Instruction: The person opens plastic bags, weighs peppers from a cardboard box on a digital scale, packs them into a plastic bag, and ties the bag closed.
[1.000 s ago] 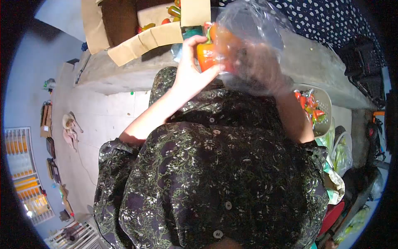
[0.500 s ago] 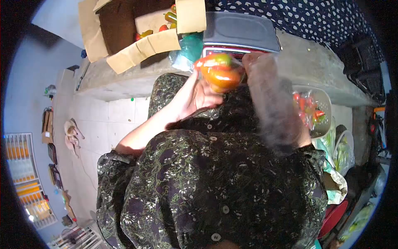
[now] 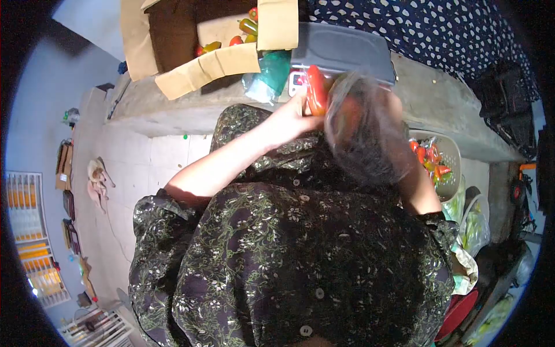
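My left hand [image 3: 296,120] is closed round a bundle of peppers above my lap. One long red pepper [image 3: 315,91] stands out at its upper side. Against the bundle's right side hangs a clear plastic bag [image 3: 370,147], puffed out and partly over the peppers. My right hand [image 3: 393,107] grips the bag from the right, its fingers largely hidden by the film. Behind both hands is a scale [image 3: 297,81] with a grey tray [image 3: 347,49] on top.
A cardboard box [image 3: 208,66] holding several red and green peppers stands at upper left on a concrete ledge [image 3: 150,113]. Beside it lies a teal plastic bag [image 3: 273,75]. To my right, a basket [image 3: 455,156] holds bagged peppers. A dog [image 3: 99,176] is on the tiled floor.
The peppers have turned from lying sideways to upright in my left hand. The plastic bag has swung left and now covers their right side. The view has shifted slightly.
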The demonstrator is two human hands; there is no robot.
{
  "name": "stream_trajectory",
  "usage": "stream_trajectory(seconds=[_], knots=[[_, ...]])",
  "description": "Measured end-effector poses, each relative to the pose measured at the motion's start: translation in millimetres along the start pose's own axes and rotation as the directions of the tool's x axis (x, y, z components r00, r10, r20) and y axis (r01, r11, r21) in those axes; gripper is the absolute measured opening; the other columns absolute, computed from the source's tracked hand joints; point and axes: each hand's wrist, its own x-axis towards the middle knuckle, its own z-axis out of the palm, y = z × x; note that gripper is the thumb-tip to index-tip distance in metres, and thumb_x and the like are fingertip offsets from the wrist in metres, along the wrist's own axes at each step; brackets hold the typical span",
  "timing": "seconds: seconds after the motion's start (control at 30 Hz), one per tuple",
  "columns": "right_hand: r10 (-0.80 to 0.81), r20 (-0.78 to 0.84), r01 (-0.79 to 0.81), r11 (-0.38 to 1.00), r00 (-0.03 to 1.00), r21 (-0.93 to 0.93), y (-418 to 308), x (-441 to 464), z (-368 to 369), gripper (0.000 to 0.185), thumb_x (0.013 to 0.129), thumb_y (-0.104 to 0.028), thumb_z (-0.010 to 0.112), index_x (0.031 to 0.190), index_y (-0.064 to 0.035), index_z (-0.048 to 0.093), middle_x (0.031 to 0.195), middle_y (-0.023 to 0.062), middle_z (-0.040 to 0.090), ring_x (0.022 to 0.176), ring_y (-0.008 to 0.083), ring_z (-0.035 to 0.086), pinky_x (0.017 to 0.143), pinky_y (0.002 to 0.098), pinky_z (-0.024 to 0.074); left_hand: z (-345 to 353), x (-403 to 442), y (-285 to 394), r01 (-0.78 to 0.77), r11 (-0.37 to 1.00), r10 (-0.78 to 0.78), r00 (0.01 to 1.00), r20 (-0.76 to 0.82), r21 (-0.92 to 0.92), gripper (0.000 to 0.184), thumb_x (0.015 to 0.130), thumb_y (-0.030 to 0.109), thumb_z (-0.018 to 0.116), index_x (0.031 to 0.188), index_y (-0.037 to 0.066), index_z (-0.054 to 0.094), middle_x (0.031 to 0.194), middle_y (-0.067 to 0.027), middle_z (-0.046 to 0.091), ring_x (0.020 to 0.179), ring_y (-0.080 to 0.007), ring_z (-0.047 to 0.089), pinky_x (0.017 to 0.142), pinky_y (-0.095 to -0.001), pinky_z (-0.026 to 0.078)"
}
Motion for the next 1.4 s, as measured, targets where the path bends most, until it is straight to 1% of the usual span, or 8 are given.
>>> stream_trajectory(seconds=[0.2,0.3,0.43,0.57,0.73,0.87,1.0,1.4], knots=[[-0.154,-0.022,0.114,0.816,0.988,-0.566,77.3,25.5,-19.9,0.032,0.092,-0.031,0.047,0.091,-0.0017,0.061,0.086,0.0177,0.062,0.072,0.033,0.06,0.062,0.0414,0.0466,-21.2,7.0,-3.3,-0.467,0.398,0.649,0.751,0.117,0.79,0.027,0.086,0.016,0.057,0.11,0.006,0.051,0.104,-0.0122,0.058,0.093,-0.025,0.057,0.084,-0.0383,0.044],[0.026,-0.084,-0.06,0.899,0.996,-0.433,81.1,27.9,-16.6,0.044,0.092,-0.041,0.041,0.089,-0.0018,0.061,0.082,0.016,0.062,0.073,0.0337,0.06,0.062,0.0422,0.047,-16.6,-2.6,-24.4,0.338,0.894,-0.371,0.927,-0.06,-0.294,0.04,0.092,0.045,0.048,0.111,0.01,0.055,0.097,-0.0039,0.062,0.078,-0.0183,0.061,0.064,-0.026,0.048],[0.08,-0.098,-0.118,0.862,0.992,-0.492,9.9,0.4,4.7,0.052,0.091,-0.049,0.042,0.093,-0.0015,0.064,0.082,0.0138,0.063,0.077,0.0275,0.06,0.066,0.0372,0.0463,-12.6,-14.8,-27.3,0.595,0.458,-0.107,0.775,0.623,-0.661,0.06,0.092,0.051,0.047,0.129,0.004,0.038,0.098,-0.0068,0.063,0.082,-0.0152,0.063,0.067,-0.0249,0.052],[0.217,-0.058,-0.206,0.758,0.974,-0.619,-26.7,-9.7,18.9,0.042,0.089,-0.042,0.049,0.101,-0.0043,0.063,0.087,0.0125,0.064,0.082,0.0248,0.062,0.071,0.0354,0.0484,1.1,-16.4,-4.0,0.009,0.999,-0.006,0.998,-0.069,0.052,0.052,0.076,-0.002,0.061,0.123,0.006,0.04,0.114,-0.0107,0.05,0.102,-0.0228,0.054,0.085,-0.0343,0.047],[-0.256,0.232,0.346,0.694,0.938,-0.632,-13.5,-12.4,10.0,0.031,0.089,-0.03,0.05,0.11,-0.0083,0.058,0.099,0.0126,0.063,0.091,0.025,0.062,0.075,0.0342,0.0513,-27.0,-13.6,-9.8,-0.475,0.292,0.721,0.68,0.136,0.83,0.048,0.068,-0.005,0.055,0.111,0.008,0.038,0.113,-0.0163,0.042,0.111,-0.0322,0.042,0.095,-0.0416,0.036],[-0.3,0.292,0.418,0.62,0.908,-0.664,33.9,9.8,4.9,0.027,0.09,-0.029,0.049,0.105,-0.0066,0.057,0.094,0.011,0.06,0.086,0.0219,0.06,0.073,0.0325,0.0502,-9.5,-21.3,-11.2,-0.021,0.994,-0.01,0.961,-0.275,-0.111,0.042,0.094,0.027,0.046,0.128,0.006,0.033,0.115,-0.0088,0.051,0.105,-0.0202,0.05,0.096,-0.0363,0.039],[-0.248,0.207,0.301,0.449,0.946,-0.841,43.5,16.2,6.7,0.023,0.09,-0.025,0.049,0.095,-0.0045,0.057,0.082,0.0097,0.059,0.074,0.0214,0.06,0.064,0.0339,0.05,-3.8,-19.9,-5.4,0.415,0.402,-0.125,0.908,0.4,-0.816,0.064,0.092,0.052,0.043,0.133,0.004,0.036,0.12,-0.0123,0.055,0.104,-0.0222,0.056,0.087,-0.033,0.049],[0.027,0.276,-0.163,0.86,0.961,0.484,39.8,24.7,-22.3,0.048,0.098,-0.039,0.034,0.089,0.0016,0.057,0.088,0.0153,0.06,0.084,0.0223,0.057,0.087,0.0376,0.044,15.4,-33.9,44.2,-0.609,0.483,0.553,0.769,0.32,0.63,0.022,0.067,0.003,0.066,0.089,0.006,0.06,0.091,-0.0079,0.059,0.089,-0.0248,0.057,0.078,-0.0369,0.046]])
